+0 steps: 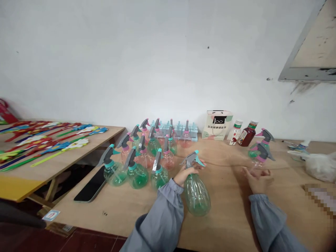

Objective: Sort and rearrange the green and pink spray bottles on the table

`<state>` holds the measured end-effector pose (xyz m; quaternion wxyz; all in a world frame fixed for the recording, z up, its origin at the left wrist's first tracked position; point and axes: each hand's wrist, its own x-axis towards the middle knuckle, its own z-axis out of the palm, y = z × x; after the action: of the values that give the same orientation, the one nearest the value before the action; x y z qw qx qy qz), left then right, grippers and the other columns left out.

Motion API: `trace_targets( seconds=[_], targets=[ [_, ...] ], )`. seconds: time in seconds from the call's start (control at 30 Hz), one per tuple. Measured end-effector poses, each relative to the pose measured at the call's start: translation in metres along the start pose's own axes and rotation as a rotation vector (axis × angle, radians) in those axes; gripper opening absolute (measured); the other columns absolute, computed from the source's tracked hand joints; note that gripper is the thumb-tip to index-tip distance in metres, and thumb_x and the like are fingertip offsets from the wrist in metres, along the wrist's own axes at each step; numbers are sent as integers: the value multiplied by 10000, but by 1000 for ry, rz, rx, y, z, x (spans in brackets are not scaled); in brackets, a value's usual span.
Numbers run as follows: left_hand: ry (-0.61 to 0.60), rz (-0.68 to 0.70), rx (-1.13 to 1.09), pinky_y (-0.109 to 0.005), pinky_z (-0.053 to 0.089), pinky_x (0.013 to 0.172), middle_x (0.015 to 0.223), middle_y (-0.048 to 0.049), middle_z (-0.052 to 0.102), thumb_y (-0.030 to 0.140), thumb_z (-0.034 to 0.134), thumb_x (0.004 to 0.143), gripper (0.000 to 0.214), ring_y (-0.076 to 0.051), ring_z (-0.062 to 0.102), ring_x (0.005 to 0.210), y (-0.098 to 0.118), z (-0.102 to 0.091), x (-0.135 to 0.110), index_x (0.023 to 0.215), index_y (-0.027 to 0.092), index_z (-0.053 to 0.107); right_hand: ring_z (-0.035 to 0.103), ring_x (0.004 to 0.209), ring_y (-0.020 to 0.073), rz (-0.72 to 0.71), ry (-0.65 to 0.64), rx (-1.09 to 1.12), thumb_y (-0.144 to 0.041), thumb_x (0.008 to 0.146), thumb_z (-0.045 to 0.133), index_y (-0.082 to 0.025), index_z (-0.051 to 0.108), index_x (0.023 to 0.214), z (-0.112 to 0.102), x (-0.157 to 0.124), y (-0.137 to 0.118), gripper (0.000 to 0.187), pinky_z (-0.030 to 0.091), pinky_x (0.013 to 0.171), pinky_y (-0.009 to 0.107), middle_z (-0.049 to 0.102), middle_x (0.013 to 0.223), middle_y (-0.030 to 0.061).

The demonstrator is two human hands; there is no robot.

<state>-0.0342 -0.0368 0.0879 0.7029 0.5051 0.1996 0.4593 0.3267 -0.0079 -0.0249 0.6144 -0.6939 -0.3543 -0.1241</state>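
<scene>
My left hand (185,174) is wrapped round the neck of a clear green spray bottle (197,196), which has a grey head, a turquoise trigger and some green at its bottom. It is slightly tilted. Farther right, my right hand (258,180) has its fingers curled at the body of a pink spray bottle (259,157) with a grey head and pink trigger; the hand hides most of that body. Just behind it stands another spray bottle (253,151) with a green body. A group of green and pink spray bottles (138,176) stands left of my left hand.
A black phone (90,185) lies at the left. Along the wall are a pale blue rack (193,133), a paper bag (216,126) and two drink bottles (247,134). A white plastic bag (321,166) lies right. Another table (105,148) carries colourful hand-shaped items.
</scene>
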Motion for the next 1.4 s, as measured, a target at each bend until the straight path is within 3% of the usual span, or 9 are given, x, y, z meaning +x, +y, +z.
trace_targets(
  seconds=[0.17,0.27,0.33,0.6,0.67,0.83,1.07,1.27,1.4],
  targets=[
    [76,42,-32,-323,416,823,908,-68,721,201,679,541,341,-221,622,915,-6,-1,4,879,162,702,521,1043,302,17,-200,207,-789,435,755,-133,331,1279,10,-50,-47,1150,447,963,514,475,1177,140],
    [265,44,-25,-314,418,754,749,-28,683,213,663,523,225,-175,588,740,-13,-2,6,743,165,666,496,1110,304,-2,-264,256,-761,476,760,-138,291,1328,16,-62,-51,1155,439,993,513,426,1234,149],
    [317,12,-17,-304,412,713,720,-20,671,225,654,526,194,-159,566,688,-16,-3,7,711,168,651,490,1122,305,-2,-282,254,-744,493,766,-133,288,1342,17,-63,-48,1149,431,1007,517,415,1238,150],
    [54,76,57,-368,379,961,1012,-85,729,227,677,585,379,-249,618,1041,-13,-2,6,959,170,699,474,1133,303,-16,-294,264,-731,522,764,-142,281,1356,18,-61,-42,1130,412,1039,519,409,1242,142],
    [89,63,18,-346,408,902,943,-77,731,230,670,562,350,-234,628,974,-16,-1,7,905,164,699,473,1149,308,-16,-291,269,-722,530,766,-144,277,1359,19,-63,-41,1123,408,1046,522,403,1256,146],
    [328,-4,-20,-275,393,634,700,-12,670,228,618,523,194,-127,533,610,-22,1,10,702,163,655,478,1175,313,2,-320,284,-688,525,787,-144,275,1353,21,-63,-36,1115,405,1055,519,406,1277,160],
    [103,112,75,-348,382,946,947,-70,741,226,665,585,392,-239,618,1018,-20,0,8,971,171,708,469,1201,324,19,-338,295,-717,513,766,-155,308,1312,19,-61,-41,1078,398,1060,515,430,1279,162],
    [277,37,47,-311,421,702,747,-28,694,240,655,533,207,-169,573,699,-28,0,10,729,173,669,466,1180,327,30,-345,284,-736,506,752,-154,342,1274,17,-62,-46,1047,383,1066,522,424,1262,163],
    [255,68,53,-315,423,743,760,-39,684,240,650,520,233,-185,582,770,-23,0,9,741,167,668,464,1198,327,29,-354,301,-730,507,755,-156,322,1285,18,-62,-43,1059,378,1073,521,426,1273,165]
  ],
)
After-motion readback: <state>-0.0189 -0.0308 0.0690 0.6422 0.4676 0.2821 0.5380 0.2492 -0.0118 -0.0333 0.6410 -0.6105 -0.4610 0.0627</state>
